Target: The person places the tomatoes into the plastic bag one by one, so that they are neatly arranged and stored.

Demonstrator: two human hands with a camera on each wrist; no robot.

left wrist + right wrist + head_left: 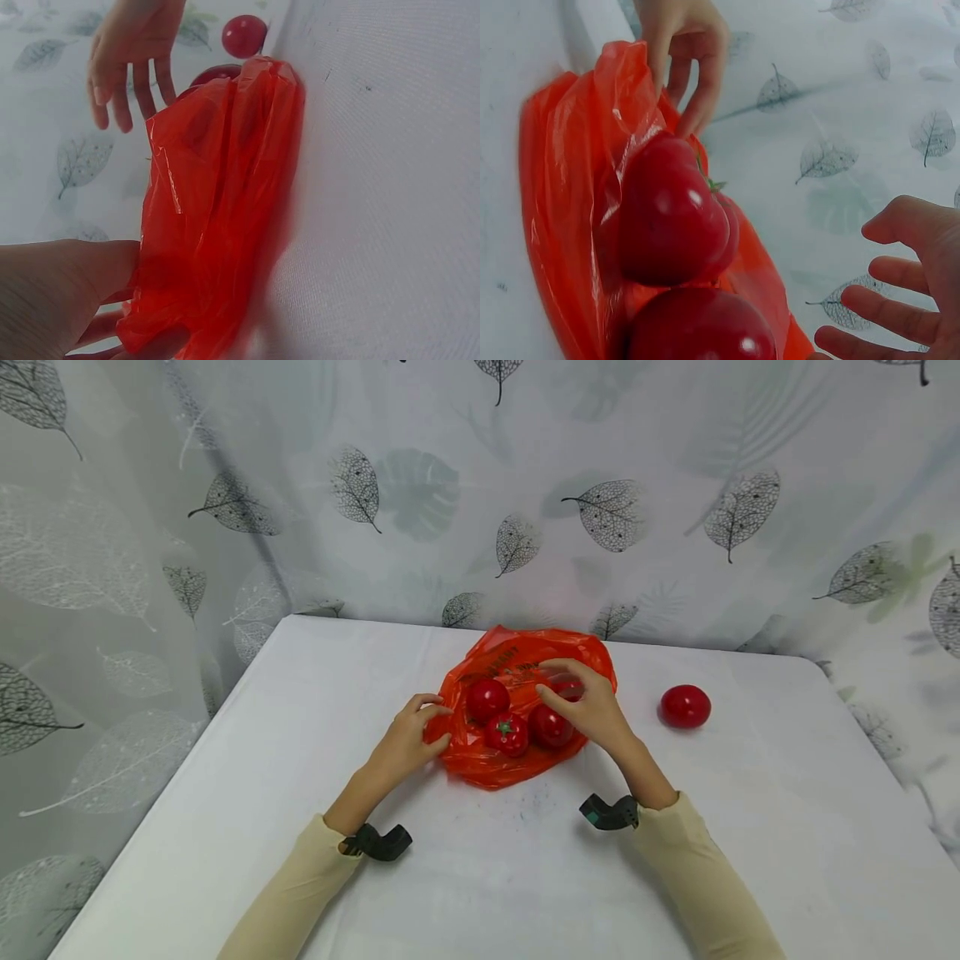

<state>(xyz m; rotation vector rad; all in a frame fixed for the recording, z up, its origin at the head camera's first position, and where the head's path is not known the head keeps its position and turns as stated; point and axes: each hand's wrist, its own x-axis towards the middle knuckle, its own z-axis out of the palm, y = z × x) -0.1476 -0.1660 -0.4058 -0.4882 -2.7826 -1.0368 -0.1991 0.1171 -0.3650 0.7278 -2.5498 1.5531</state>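
Note:
A thin red plastic bag lies spread open at the far middle of the table, dark print on its inside. Several red tomatoes sit in it, among them one with a green stem and a smooth one. My left hand grips the bag's left edge; in the left wrist view, red film hides some of its fingertips. Over the bag's right side hovers my right hand, thumb and fingers spread, nothing held in it. In the right wrist view, its fingers are apart from the tomatoes.
Another red tomato lies on the white table to the right of the bag. A leaf-patterned curtain hangs along the table's back and left sides. Each wrist wears a dark camera mount.

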